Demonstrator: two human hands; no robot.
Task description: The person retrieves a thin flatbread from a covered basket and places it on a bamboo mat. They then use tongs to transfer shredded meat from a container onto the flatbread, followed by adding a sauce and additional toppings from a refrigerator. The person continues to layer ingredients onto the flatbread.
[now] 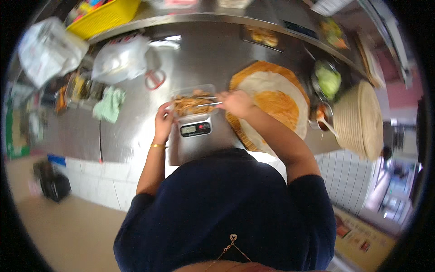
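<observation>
A clear plastic container (211, 89) of brown cooked strips (191, 103), perhaps meat, rests on a digital kitchen scale (196, 128). My left hand (164, 122) grips the container's left side. In my right hand (237, 103) are metal tongs (208, 102), their tips among the strips. Just right of that hand lies a large pale flatbread or dough sheet (246, 82), with an orange-brown layer (277, 107) on its middle, on a wooden board (260, 65). My right forearm passes over the sheet and hides part of it.
Right of the board are a bowl of lettuce (328, 81), a metal sauce cup (316, 119) with a spoon, and a stacked round beige pile (355, 119). Red-handled scissors (155, 79), a green cloth (109, 103) and plastic bags (119, 61) lie left. A steel shelf edge (204, 17) crosses the back.
</observation>
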